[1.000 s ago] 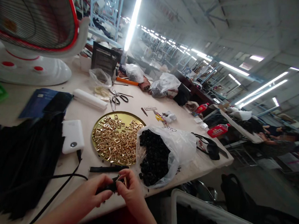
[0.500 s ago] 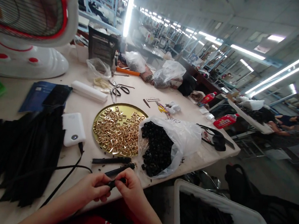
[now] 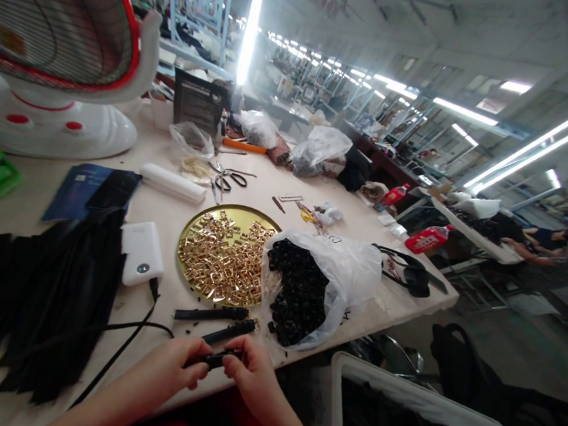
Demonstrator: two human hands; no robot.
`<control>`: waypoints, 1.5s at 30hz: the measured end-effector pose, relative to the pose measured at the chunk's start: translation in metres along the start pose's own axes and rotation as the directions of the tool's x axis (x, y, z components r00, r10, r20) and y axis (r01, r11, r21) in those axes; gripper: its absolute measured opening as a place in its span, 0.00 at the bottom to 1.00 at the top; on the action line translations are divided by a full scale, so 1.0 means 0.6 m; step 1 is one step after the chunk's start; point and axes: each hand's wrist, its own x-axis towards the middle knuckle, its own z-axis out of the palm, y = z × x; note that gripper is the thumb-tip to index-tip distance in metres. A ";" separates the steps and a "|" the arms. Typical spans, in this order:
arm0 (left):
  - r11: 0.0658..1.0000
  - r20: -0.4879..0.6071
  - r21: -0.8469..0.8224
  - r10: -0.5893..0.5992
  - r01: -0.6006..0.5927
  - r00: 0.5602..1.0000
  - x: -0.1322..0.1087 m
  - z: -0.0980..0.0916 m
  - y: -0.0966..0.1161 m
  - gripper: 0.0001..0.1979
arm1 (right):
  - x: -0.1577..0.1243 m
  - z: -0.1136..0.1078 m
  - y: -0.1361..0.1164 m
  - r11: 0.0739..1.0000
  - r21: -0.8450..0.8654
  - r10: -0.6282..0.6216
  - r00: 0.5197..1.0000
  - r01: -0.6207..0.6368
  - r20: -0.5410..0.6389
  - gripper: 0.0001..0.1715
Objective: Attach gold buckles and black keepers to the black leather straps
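Note:
Between my two hands is a short black strap (image 3: pixel 220 358), pinched at both ends close to the table's front edge. My left hand (image 3: pixel 183 364) is closed on its left end, and my right hand (image 3: pixel 251 368) grips its right end; the fingers cover much of it. Just beyond lie two black straps (image 3: pixel 212 314), one with a gold-coloured end piece. A round gold tray (image 3: pixel 182 273) full of small gold buckles (image 3: pixel 224 261) sits behind them. To its right an open clear plastic bag (image 3: pixel 353 273) spills small black pieces (image 3: pixel 296 294).
On the left are a bundle of black strips (image 3: pixel 54 305), a white power bank (image 3: pixel 142 253) with a cable, and a fan (image 3: pixel 61 124). Scissors (image 3: pixel 230 178) lie behind the tray. A white bin (image 3: pixel 338 406) of black strips stands at the lower right.
The view has tilted slightly, so the table sits a little lower. My hands have spread slightly apart, and more of the black strap shows between them.

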 end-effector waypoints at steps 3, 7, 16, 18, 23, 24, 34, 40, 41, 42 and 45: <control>0.990 -0.038 0.128 0.059 -0.054 0.998 0.005 0.002 0.017 0.11 | -0.002 -0.007 -0.008 0.999 -0.030 -0.012 1.000 0.012 -0.011 0.03; 0.971 -0.021 0.198 0.140 -0.133 0.990 0.010 0.000 0.054 0.13 | 0.002 -0.015 -0.022 0.999 0.040 -0.021 1.000 0.021 -0.017 0.03; 0.986 -0.044 0.113 0.126 -0.120 0.991 0.007 -0.024 0.048 0.08 | 0.004 -0.026 -0.026 0.991 0.125 -0.030 0.997 0.039 -0.070 0.08; 0.992 -0.064 0.084 0.104 -0.099 0.993 0.005 -0.011 0.041 0.07 | -0.003 -0.018 -0.016 0.987 0.162 -0.006 0.998 0.017 -0.065 0.08; 0.996 -0.064 0.084 0.026 -0.021 0.998 0.000 0.026 0.027 0.07 | -0.022 0.001 0.017 0.966 0.255 0.060 0.997 -0.046 -0.049 0.08; 0.995 -0.056 0.100 0.026 -0.020 0.998 -0.001 0.031 0.025 0.07 | -0.025 0.003 0.022 0.963 0.263 0.070 0.997 -0.056 -0.043 0.07; 0.908 -0.083 0.394 0.188 -0.141 0.979 0.022 0.009 0.048 0.11 | 0.011 -0.010 0.013 0.985 0.172 -0.008 0.993 0.028 -0.114 0.12; 0.882 -0.315 0.463 0.259 -0.091 0.913 0.022 -0.009 0.055 0.15 | 0.084 -0.037 0.040 0.907 -0.387 -0.227 0.967 0.167 -0.115 0.15; 0.880 -0.340 0.468 0.268 -0.085 0.901 0.006 -0.014 0.046 0.15 | 0.092 -0.041 0.049 0.852 -0.487 -0.278 0.955 0.194 -0.107 0.15; 0.879 -0.348 0.470 0.272 -0.084 0.897 -0.014 -0.019 0.032 0.13 | 0.097 -0.045 0.058 0.789 -0.570 -0.337 0.937 0.230 -0.089 0.15; 0.903 -0.228 0.427 0.142 -0.032 0.963 -0.095 -0.051 -0.030 0.09 | 0.102 -0.055 0.087 0.609 -0.724 -0.509 0.860 0.324 -0.043 0.18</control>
